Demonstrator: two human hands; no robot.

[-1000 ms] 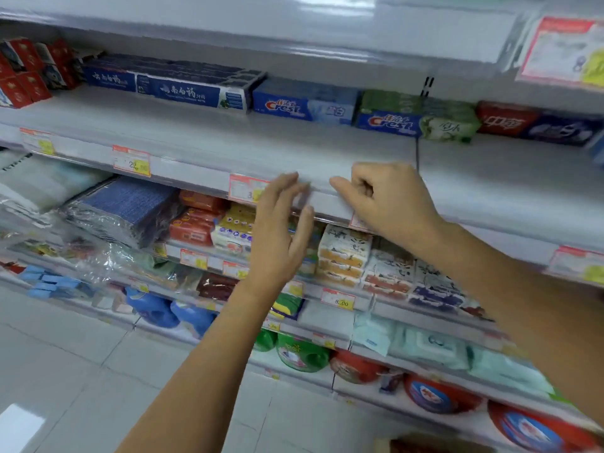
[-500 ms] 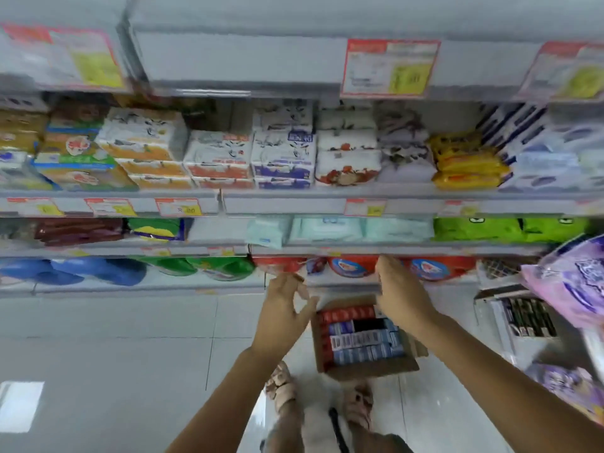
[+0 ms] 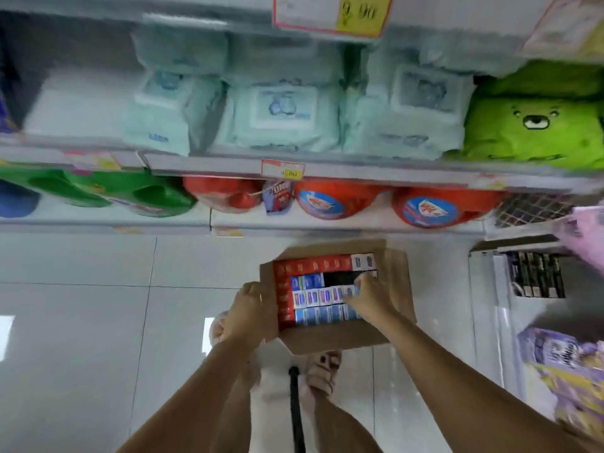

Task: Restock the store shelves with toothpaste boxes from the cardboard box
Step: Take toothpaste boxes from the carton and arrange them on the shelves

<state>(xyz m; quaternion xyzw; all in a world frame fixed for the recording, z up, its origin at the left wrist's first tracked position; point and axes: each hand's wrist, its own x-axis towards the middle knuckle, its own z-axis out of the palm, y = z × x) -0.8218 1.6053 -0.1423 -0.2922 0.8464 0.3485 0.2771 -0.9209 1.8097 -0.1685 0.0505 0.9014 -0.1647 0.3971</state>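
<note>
Where the cardboard box sits open on the floor below the shelves, toothpaste boxes stand packed inside. Red ones line the far and left sides, blue ones lie nearer, and there is a dark gap in the second row. The left hand curls round the cardboard box's left flap, holding it. The right hand reaches inside, fingers bent onto the toothpaste boxes beside the gap; blur hides whether it grasps one.
</note>
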